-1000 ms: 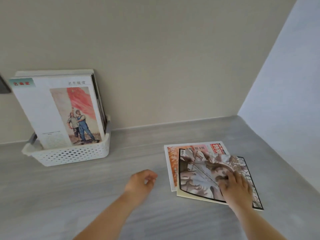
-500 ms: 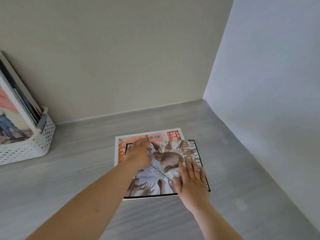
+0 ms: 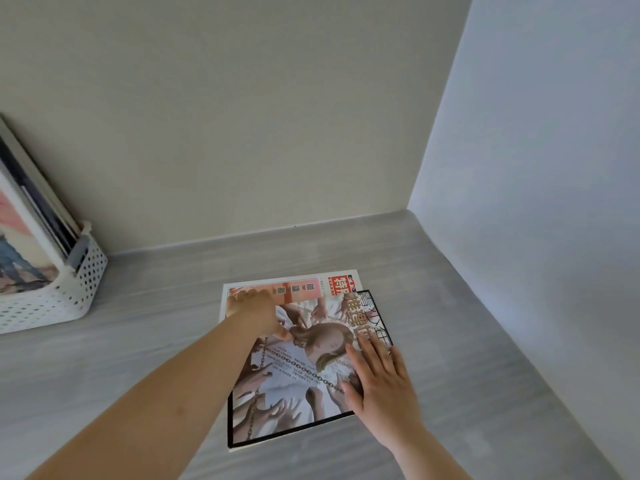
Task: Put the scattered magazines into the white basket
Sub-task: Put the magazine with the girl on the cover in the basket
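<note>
Two magazines lie stacked on the grey surface. The top magazine [image 3: 294,386] has a black border and a picture of a figure among many hands. Under it an orange and white magazine [image 3: 287,287] sticks out at the far edge. My left hand [image 3: 258,315] rests on the far left corner of the top magazine, fingers bent down at its edge. My right hand [image 3: 379,379] lies flat on its right side, fingers straight. The white basket [image 3: 69,299] stands at the far left with several magazines [image 3: 20,237] upright in it.
The grey wood-grain surface [image 3: 156,341] runs into a corner. A beige wall [image 3: 242,116] stands behind, and a pale wall [image 3: 536,168] closes the right side close to the magazines.
The view swung right, so the basket slid to the left edge. My left hand came across onto the top magazine's far left corner. The top magazine now lies squarer over the lower one.
</note>
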